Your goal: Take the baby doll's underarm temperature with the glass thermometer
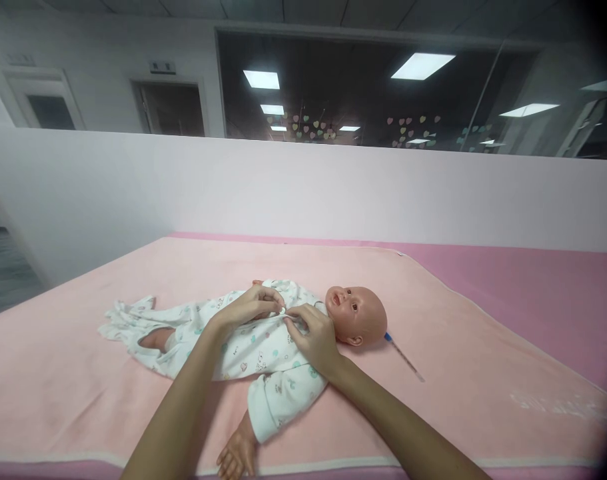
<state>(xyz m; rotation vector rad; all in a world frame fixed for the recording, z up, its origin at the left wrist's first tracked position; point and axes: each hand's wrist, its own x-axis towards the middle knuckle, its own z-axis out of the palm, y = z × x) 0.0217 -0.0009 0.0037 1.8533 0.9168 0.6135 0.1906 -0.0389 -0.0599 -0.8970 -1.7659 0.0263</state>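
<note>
A baby doll (363,317) lies on its back, its head to the right, dressed in a white patterned suit (253,353). Over the chest, my left hand (250,307) pinches the edge of the suit's front opening. My right hand (316,333) meets it there from the right, its thumb and fingers closed on the same cloth. A small pale round fastener shows between the fingertips. One doll hand reaches toward the front edge, and a bare leg part shows through an opening in the suit at the left.
A pink blanket (463,393) lies under the doll. Beside the doll's head is a thin stick with a blue end (404,358). A low white wall (333,193) stands behind, with a dark window beyond.
</note>
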